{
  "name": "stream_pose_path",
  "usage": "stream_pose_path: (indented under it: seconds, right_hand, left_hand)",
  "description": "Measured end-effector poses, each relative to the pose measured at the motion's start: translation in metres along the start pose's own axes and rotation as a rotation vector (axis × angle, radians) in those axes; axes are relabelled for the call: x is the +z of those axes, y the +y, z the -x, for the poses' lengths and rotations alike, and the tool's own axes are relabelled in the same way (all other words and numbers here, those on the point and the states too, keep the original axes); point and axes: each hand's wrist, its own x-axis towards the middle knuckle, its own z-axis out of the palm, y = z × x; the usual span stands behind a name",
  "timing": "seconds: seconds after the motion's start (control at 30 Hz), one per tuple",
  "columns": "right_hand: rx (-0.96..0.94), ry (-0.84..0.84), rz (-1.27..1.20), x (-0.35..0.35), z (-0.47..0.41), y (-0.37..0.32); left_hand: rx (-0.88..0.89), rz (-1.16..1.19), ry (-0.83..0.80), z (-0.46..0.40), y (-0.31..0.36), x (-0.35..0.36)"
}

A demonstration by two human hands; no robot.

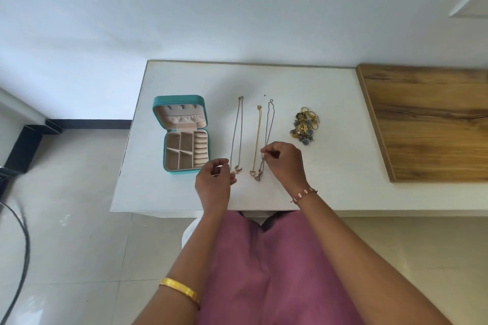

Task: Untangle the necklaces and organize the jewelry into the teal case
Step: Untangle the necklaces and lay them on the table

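Note:
The teal case [158, 119] stands open at the left of the white table [330, 140], its beige compartments showing. Three necklaces lie stretched out side by side: a silver one [237, 129], a gold one [257, 137] with a heart pendant, and a dark one [268, 124] with a fan-shaped pendant. My left hand [214, 179] hovers with curled fingers beside the silver necklace's pendant end; whether it pinches the chain is unclear. My right hand [284, 162] pinches the dark necklace's chain just above its pendant.
A heap of gold rings and blue flower earrings [305, 124] lies right of the necklaces. A wooden board [427, 124] covers the table's right part. The table backs onto a white wall. A black cable [23, 245] runs over the floor at the left.

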Motion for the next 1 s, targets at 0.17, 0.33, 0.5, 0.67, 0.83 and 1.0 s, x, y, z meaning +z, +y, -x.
stream_pose_path:
  seconds: [0.17, 0.33, 0.5, 0.67, 0.83, 1.0]
  right_hand:
    - [0.010, 0.030, 0.220, 0.013, -0.019, -0.009]
    - [0.025, 0.010, 0.520, 0.026, -0.039, -0.018]
    - [0.181, -0.005, 0.561, 0.033, -0.048, -0.031]
    - [0.267, -0.047, 0.495, 0.037, -0.052, -0.036]
    - [0.214, -0.056, 0.380, 0.036, -0.047, -0.028]
    - [0.128, 0.008, 0.051, 0.026, -0.030, -0.028]
  left_hand:
    - [0.023, 0.015, -0.035, -0.011, 0.013, 0.011]
    - [0.010, 0.039, -0.051, -0.021, 0.018, 0.020]
    - [-0.015, 0.070, -0.044, -0.025, 0.017, 0.022]
    - [-0.032, 0.090, -0.056, -0.023, 0.017, 0.022]
    - [-0.064, 0.110, -0.078, -0.024, 0.023, 0.020]
    - [-0.169, 0.045, -0.172, -0.038, 0.032, 0.020]
